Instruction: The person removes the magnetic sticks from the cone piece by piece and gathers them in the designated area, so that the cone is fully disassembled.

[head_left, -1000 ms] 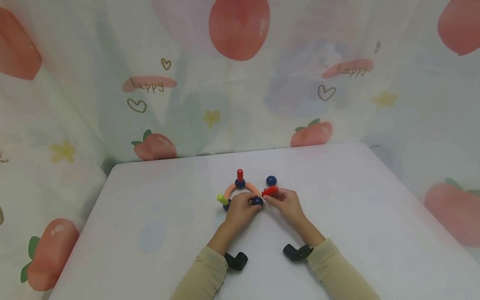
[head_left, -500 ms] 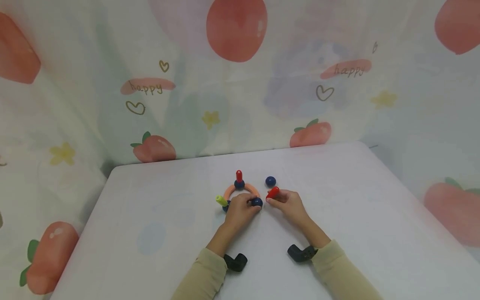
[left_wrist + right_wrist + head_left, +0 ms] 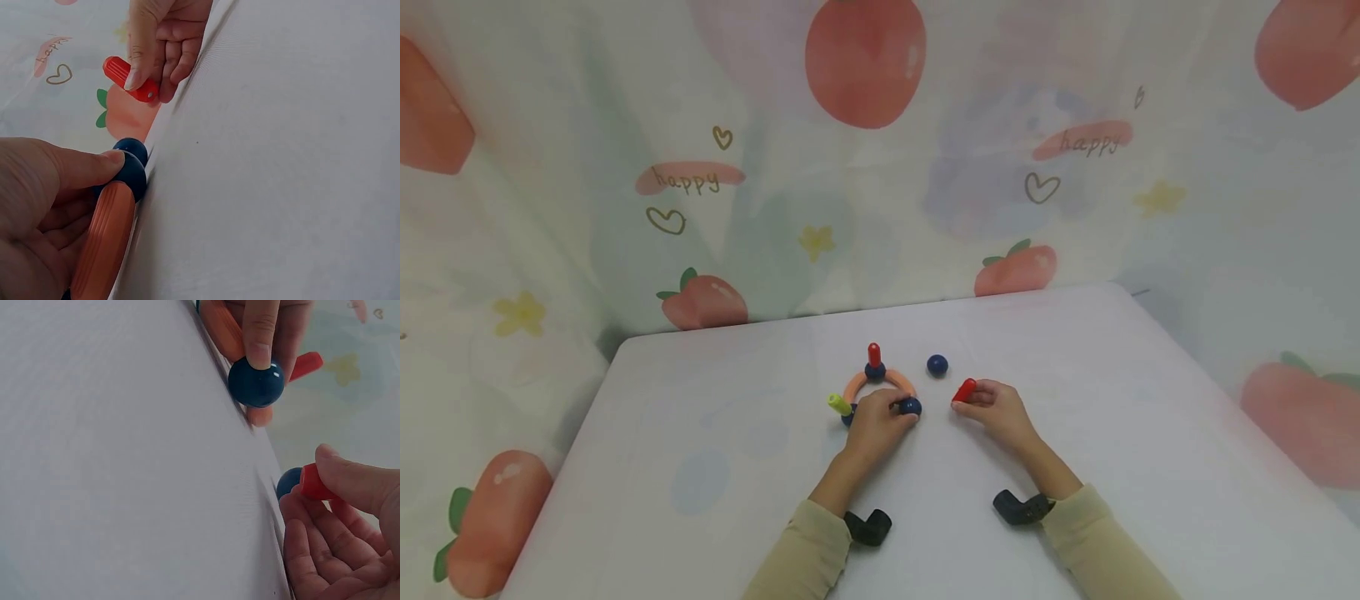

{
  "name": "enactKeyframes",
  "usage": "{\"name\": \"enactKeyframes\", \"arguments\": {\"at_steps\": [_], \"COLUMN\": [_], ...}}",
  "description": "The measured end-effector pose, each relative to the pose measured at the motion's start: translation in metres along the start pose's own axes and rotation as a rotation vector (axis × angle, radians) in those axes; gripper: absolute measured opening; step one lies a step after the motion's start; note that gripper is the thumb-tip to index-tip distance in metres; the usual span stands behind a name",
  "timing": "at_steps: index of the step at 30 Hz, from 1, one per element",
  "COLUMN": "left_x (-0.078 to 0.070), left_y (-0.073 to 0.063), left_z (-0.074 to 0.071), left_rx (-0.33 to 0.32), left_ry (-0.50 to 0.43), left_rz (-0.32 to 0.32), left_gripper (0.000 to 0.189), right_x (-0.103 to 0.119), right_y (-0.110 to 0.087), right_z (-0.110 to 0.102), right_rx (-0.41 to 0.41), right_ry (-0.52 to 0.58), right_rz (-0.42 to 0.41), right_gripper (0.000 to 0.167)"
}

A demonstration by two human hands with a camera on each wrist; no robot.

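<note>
My left hand [image 3: 875,423] grips a dark blue ball [image 3: 256,382] at the near right of a ring, thumb pressed on it. The ring is made of orange curved rods [image 3: 106,240] joined by blue balls. A short red rod [image 3: 874,356] stands up from the ring's far ball, and a yellow-green rod [image 3: 840,405] sticks out at its left ball. To the right of the ring, my right hand [image 3: 1002,414] pinches another short red rod [image 3: 130,79] between thumb and fingers. Part of the ring is hidden behind the left hand.
A loose blue ball [image 3: 937,365] lies on the white table [image 3: 1075,375] beyond the hands, right of the ring. A printed cloth [image 3: 880,208] hangs behind the table. Both wrists wear black cameras [image 3: 1021,507].
My right hand has drawn away to the right from the ring with the red rod, which now tilts more upright. The left hand keeps its grip on the blue ball.
</note>
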State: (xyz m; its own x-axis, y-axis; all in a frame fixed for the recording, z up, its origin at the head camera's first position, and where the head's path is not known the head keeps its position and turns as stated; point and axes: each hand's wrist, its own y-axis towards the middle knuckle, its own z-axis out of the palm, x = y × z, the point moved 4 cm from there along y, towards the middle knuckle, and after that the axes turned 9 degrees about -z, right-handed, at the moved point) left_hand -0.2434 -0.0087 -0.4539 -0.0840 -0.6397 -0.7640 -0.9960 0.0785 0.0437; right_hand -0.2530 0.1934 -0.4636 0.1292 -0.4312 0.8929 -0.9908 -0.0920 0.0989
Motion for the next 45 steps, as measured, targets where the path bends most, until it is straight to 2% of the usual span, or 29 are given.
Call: {"name": "enactKeyframes", "arguments": {"at_steps": [5,12,23,37,45], "left_x": [0.001,0.004,0.013,0.016,0.017], "left_y": [-0.002,-0.004,-0.008,-0.012,-0.012], "left_z": [-0.002,-0.007,-0.020,-0.034,-0.035], "left_rx": [0.039,0.119,0.237,0.379,0.405], "left_ry": [0.008,0.018,0.023,0.055,0.030], "left_rz": [-0.018,-0.034,-0.059,0.026,0.071], "left_gripper": [0.035,0.037,0.037,0.035,0.034], "right_x": [-0.002,-0.001,0.001,0.007,0.004], "right_y": [-0.001,-0.002,-0.006,-0.009,-0.007], "right_z": [-0.003,-0.005,-0.011,-0.008,-0.007], "right_rx": [0.003,0.002,-0.094,-0.126,-0.140], "right_ry": [0.000,-0.033,-0.143,-0.245,-0.296], "right_rz": [0.039,0.059,0.079,0.110,0.090], "right_gripper": [0.038,0.041,0.035,0.029,0.027]}}
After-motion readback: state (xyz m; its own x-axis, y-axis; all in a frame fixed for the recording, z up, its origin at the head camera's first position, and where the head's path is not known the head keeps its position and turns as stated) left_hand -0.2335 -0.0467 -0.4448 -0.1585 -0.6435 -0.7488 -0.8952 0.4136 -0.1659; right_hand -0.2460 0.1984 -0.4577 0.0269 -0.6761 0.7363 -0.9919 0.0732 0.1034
